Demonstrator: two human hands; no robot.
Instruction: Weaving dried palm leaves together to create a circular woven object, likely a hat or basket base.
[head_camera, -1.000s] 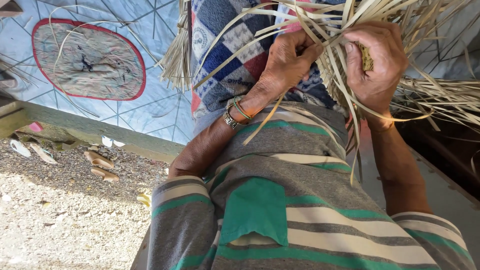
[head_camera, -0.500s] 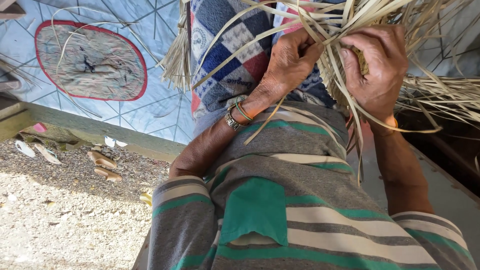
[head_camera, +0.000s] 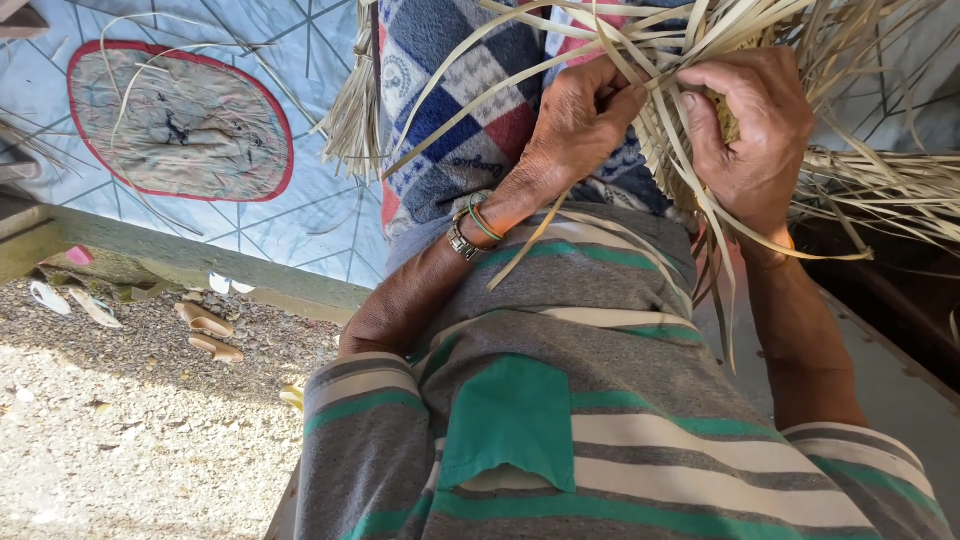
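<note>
Outdoor home craft spot, likely a raised porch. Patterned blue floor mat (head_camera: 300, 215) across upper left of frame; wooden ledge (head_camera: 200, 265) below it; sunlit gravel ground (head_camera: 130, 430) with worn sandals (head_camera: 205, 333) at lower left. Loose dried palm strips (head_camera: 880, 190) heaped upper right.

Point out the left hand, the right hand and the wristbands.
Left hand (head_camera: 580, 120), head view, on its back.
Right hand (head_camera: 750, 130), head view, on its back.
Wristbands (head_camera: 472, 228), head view, on the bands at the left wrist.

Sunlit gravel ground (head_camera: 130, 440) (littered) beside a blue patterned mat (head_camera: 290, 215).
</note>
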